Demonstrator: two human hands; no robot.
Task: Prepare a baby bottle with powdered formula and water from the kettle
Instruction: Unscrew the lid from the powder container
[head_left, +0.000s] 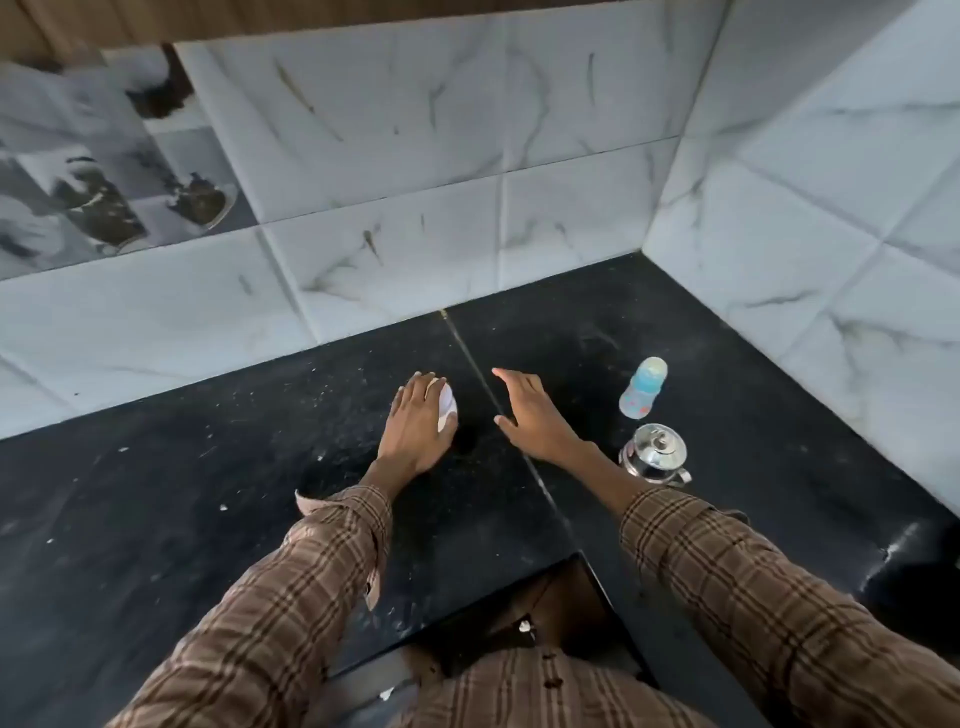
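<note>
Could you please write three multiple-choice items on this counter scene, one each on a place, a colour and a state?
1. Where is the baby bottle relative to the kettle?
A. Behind it, nearer the wall
B. In front of it
C. On top of it

2. What colour is the countertop?
A. White
B. Black
C. Wooden brown

3. What is the right hand doing?
A. Holding the kettle
B. Gripping the bottle
C. Open, holding nothing

Answers: 1 A, the bottle stands farther back. 2 B, the slab is black. 3 C, its fingers are spread and empty, while the left hand covers a white container.
</note>
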